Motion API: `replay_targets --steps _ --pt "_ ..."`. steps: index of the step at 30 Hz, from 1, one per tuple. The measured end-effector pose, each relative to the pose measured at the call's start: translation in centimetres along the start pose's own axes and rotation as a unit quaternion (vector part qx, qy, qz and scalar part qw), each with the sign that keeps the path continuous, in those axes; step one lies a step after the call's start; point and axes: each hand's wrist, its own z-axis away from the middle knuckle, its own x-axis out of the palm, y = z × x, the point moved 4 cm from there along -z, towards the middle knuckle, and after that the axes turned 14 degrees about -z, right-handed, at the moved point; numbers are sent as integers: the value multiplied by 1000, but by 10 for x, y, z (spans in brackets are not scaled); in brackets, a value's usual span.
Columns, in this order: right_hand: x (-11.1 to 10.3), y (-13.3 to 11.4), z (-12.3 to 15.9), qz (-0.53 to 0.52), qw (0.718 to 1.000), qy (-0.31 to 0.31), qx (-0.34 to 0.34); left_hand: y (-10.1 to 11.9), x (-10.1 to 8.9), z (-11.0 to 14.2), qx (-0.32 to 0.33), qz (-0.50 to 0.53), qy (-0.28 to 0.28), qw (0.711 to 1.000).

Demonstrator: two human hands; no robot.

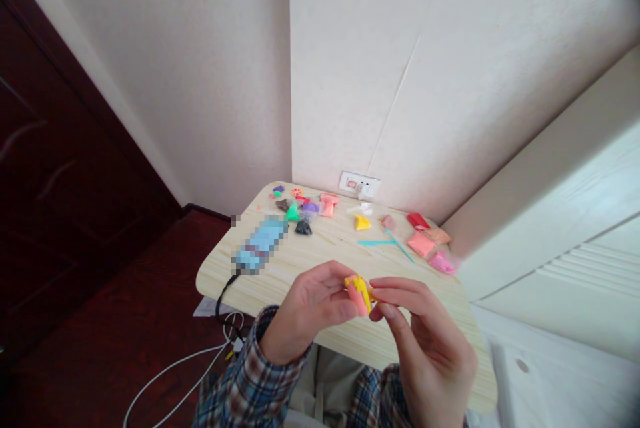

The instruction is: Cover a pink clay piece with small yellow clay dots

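Note:
A small lump of pink and yellow modelling clay [359, 296] is held up over the table's front part. My left hand [323, 305] is closed on its left side, with the thumb in front and the fingers behind. From the right, my right hand [417, 328] pinches the yellow clay at the lump's edge between thumb and fingertips. The exact bit under those fingertips is partly hidden. Behind the hands lie two thin turquoise clay tools [400, 246] and a yellow clay pack [363, 222].
The wooden table [320, 248] bears black clay [303, 227], green clay [293, 213], and pink packs [421, 244] at right. A blurred light-blue phone-like object [261, 245] with a dark cable lies left. A wall socket [359, 184] sits behind; white cables [175, 355] hang lower left.

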Motion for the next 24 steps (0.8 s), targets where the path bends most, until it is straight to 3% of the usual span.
replay_targets --steps 7,24 --pt "1 -3 1 10 1000 -10 -19 2 2 2 -2 3 -20 1000" --pt "-4 5 5 6 1000 -6 6 2 -1 4 13 -8 -22 1000"
